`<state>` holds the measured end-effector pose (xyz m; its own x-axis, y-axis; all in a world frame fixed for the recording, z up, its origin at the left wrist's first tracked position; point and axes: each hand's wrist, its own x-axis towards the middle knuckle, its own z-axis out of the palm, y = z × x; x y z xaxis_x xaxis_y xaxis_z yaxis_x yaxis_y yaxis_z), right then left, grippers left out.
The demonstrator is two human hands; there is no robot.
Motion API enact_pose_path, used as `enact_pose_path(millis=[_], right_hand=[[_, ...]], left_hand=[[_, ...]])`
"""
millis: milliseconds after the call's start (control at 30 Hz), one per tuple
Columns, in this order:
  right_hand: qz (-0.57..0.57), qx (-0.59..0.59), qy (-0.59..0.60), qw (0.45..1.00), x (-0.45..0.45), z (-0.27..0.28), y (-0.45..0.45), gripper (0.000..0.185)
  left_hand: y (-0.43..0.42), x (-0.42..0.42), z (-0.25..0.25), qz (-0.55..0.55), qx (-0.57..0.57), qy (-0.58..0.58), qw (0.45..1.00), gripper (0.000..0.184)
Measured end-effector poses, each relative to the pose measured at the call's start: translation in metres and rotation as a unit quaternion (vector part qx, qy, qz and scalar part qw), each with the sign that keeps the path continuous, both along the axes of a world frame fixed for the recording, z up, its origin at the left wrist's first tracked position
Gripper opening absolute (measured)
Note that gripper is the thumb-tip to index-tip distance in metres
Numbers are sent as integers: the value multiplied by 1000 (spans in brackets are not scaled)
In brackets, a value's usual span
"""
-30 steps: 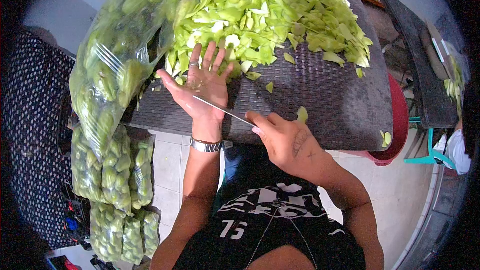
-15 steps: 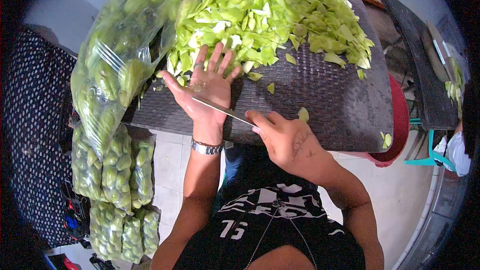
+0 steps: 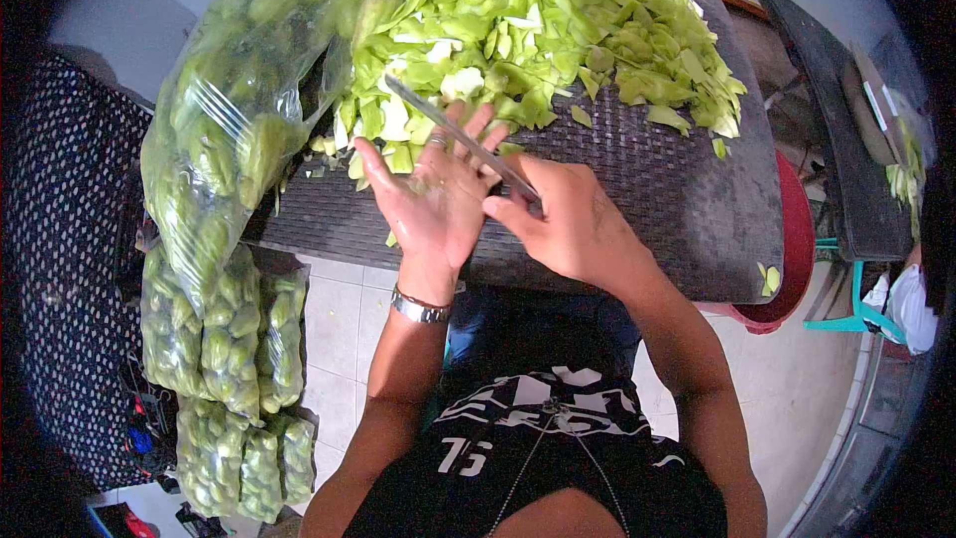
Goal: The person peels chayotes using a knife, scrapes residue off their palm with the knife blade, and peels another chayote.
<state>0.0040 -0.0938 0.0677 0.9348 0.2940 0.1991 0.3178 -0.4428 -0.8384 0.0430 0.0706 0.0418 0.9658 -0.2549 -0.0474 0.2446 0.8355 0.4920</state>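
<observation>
My left hand [image 3: 435, 201] is palm up with its fingers spread, in front of the heap of green slices; nothing solid shows in it, though the palm looks wet. A ring and a metal watch [image 3: 419, 307] are on that arm. My right hand [image 3: 568, 219] is closed around the handle of a knife [image 3: 453, 128]. The blade slants up and left across the fingers of my left hand; whether it touches them I cannot tell. Behind both hands a large heap of thin green slices [image 3: 558, 30] lies on the dark woven-pattern table [image 3: 637, 209].
A big clear bag of whole green fruits [image 3: 229, 149] leans over the table's left edge. Below it, several smaller filled bags [image 3: 229, 349] stand on the floor. A red tub [image 3: 794, 239] is under the right edge. A dark side table [image 3: 836, 130] stands farther right.
The knife has swung from the left palm up across the fingers, its tip now near the slices. My left hand has shifted slightly right, and a slice now lies beside its wrist.
</observation>
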Motion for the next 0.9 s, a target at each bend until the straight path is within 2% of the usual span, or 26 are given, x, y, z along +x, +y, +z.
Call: enact_pose_path(millis=[100,133,233,267,300,333,367,433,533,600,633,700,767,800,900], right_hand=[[1,44,-45,998,9,-5,17,27],[-12,55,-63,996,12,-6,25,23],[-2,56,-4,998,18,8,32,20],[11,59,-19,998,21,6,35,19],[25,62,-33,997,26,0,38,18],[38,65,-46,996,29,-5,39,17],[38,54,-58,996,31,-8,39,16],[38,31,-85,995,36,-13,37,15],[-57,-20,-145,988,44,-24,36,16],[-89,-7,-82,993,45,-18,28,16],[-104,-1,-51,993,45,-15,23,16],[-47,196,75,977,48,-29,20,16],[0,282,127,951,40,-32,15,15],[-1,150,-2,989,41,-33,13,16],[-5,61,55,997,21,-24,24,13]], left_hand=[[-3,-7,0,-26,16,27,999,130],[2,-7,0,-40,70,-2,997,129],[-5,-10,8,-25,57,46,997,124],[-1,-6,-2,-90,-78,-8,993,120],[0,-3,1,-173,-199,-49,963,117],[-2,-9,3,-91,-53,-2,994,115],[-4,-13,7,-7,96,47,994,114],[-4,-10,2,-15,88,54,995,111],[-5,-7,3,-32,49,101,993,112],[-6,-7,6,-60,-5,90,994,114],[-4,-7,5,-78,7,70,995,114],[3,-8,-1,-114,33,31,993,116],[8,-4,-11,-94,10,31,995,119],[6,-2,-11,-75,-4,39,996,119],[2,-6,-7,-44,1,54,998,121]])
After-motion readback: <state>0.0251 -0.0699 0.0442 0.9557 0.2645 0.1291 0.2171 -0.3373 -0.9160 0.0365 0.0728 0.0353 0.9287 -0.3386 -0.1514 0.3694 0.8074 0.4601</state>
